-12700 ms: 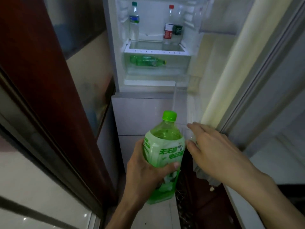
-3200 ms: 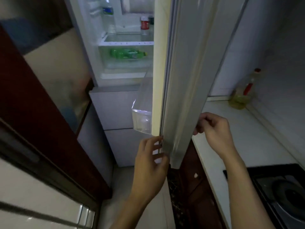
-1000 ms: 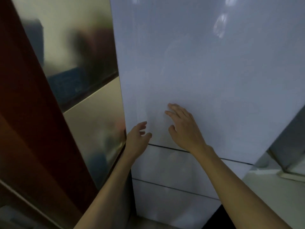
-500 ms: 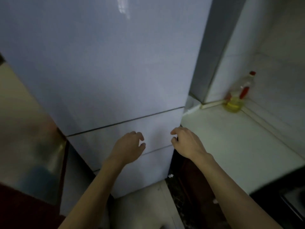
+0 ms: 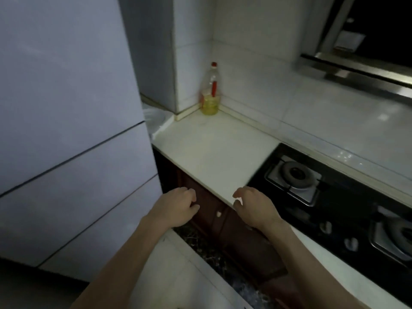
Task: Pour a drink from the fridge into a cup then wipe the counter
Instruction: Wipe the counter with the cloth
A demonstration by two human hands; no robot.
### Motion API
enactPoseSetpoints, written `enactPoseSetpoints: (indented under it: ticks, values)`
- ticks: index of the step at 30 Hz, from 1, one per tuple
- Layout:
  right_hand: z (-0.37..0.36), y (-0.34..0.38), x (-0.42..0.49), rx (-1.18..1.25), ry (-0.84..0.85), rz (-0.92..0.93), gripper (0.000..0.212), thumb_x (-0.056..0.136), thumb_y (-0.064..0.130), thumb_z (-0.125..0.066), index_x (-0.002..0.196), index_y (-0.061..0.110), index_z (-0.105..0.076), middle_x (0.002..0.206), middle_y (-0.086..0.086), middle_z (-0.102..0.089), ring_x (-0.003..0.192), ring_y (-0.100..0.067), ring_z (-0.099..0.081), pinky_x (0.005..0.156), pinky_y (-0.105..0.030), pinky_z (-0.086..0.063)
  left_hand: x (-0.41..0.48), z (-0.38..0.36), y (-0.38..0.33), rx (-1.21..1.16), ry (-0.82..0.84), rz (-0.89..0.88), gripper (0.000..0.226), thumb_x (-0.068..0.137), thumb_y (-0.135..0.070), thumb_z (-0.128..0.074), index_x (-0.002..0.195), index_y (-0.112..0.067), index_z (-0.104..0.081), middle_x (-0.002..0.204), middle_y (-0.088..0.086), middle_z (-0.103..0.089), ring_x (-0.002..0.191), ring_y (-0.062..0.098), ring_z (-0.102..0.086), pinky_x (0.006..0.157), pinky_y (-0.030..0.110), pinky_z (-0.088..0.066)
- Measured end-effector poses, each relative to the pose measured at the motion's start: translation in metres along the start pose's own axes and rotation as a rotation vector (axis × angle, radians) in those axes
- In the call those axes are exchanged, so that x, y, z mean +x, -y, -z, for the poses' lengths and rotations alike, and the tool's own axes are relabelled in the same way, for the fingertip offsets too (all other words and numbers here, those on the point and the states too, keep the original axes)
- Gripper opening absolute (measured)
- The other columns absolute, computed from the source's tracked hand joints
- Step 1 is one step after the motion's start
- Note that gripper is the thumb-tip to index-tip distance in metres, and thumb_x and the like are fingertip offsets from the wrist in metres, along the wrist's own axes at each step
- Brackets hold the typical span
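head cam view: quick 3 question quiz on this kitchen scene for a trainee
1. True or false: the fridge doors are all closed.
2. What stands in the back corner of the counter? A) a bottle with a red cap B) a green cup C) a kettle
3. Fill in: the left hand and the right hand each hold ____.
Key: 1 true; 2 A; 3 nothing.
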State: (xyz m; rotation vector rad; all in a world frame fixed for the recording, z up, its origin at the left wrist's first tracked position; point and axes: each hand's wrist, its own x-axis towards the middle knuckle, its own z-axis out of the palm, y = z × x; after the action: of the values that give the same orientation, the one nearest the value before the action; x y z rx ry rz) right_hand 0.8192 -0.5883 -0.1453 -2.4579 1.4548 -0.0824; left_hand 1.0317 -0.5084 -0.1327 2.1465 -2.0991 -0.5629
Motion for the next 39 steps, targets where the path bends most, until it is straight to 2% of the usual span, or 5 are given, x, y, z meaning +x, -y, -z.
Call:
enactPoseSetpoints:
  ticks: [10,19,25,29,39]
  values:
    - [0.033,-0.160,-0.152,0.060,-0.030,-0.244,0.036,0.094,0.028,-0.047,0.126,0.018,-0.060,0.126,-0.003,-0.060,0.115,-0.024,-0.057,0.091,-0.036,-0.048,0.014,-0.038,-0.193,0.128,0.004,-0.262,0.036,0.098,-0.041,-0.045,0.123,-0.017,-0.055,0.119,0.001,-0.058,0.111,0.019,-0.054,0.090,0.037,-0.047]
    - [0.072,-0.301,-0.318,0.104,-0.210,-0.536,0.033,0.092,0.028,-0.050,0.119,0.018,-0.064,0.119,-0.003,-0.063,0.113,-0.026,-0.057,0.090,-0.037,-0.048,0.005,-0.095,-0.408,0.196,0.058,-0.582,0.035,0.098,-0.040,-0.046,0.123,-0.018,-0.056,0.118,-0.002,-0.058,0.109,0.016,-0.055,0.083,0.032,-0.047]
    - [0.087,-0.360,-0.422,0.149,-0.339,-0.783,0.029,0.092,0.026,-0.047,0.113,0.017,-0.064,0.113,-0.003,-0.063,0.108,-0.026,-0.058,0.087,-0.039,-0.048,-0.004,-0.136,-0.537,0.271,0.130,-0.846,0.033,0.099,-0.041,-0.044,0.120,-0.020,-0.056,0.115,-0.004,-0.058,0.106,0.015,-0.054,0.085,0.035,-0.050]
    - [0.087,-0.388,-0.486,0.167,-0.345,-0.960,0.032,0.094,0.027,-0.047,0.121,0.017,-0.061,0.121,-0.001,-0.062,0.115,-0.023,-0.055,0.092,-0.035,-0.045,-0.012,-0.166,-0.613,0.330,0.191,-1.014,0.030,0.098,-0.041,-0.044,0.114,-0.019,-0.057,0.113,-0.002,-0.058,0.104,0.017,-0.055,0.084,0.038,-0.050]
    - [0.097,-0.465,-0.599,0.157,-0.351,-1.338,0.032,0.093,0.028,-0.045,0.115,0.016,-0.063,0.116,-0.003,-0.063,0.108,-0.023,-0.059,0.084,-0.036,-0.049,-0.016,-0.236,-0.778,0.382,0.337,-1.345,0.039,0.099,-0.043,-0.041,0.127,-0.019,-0.053,0.123,0.000,-0.056,0.113,0.018,-0.053,0.090,0.038,-0.048]
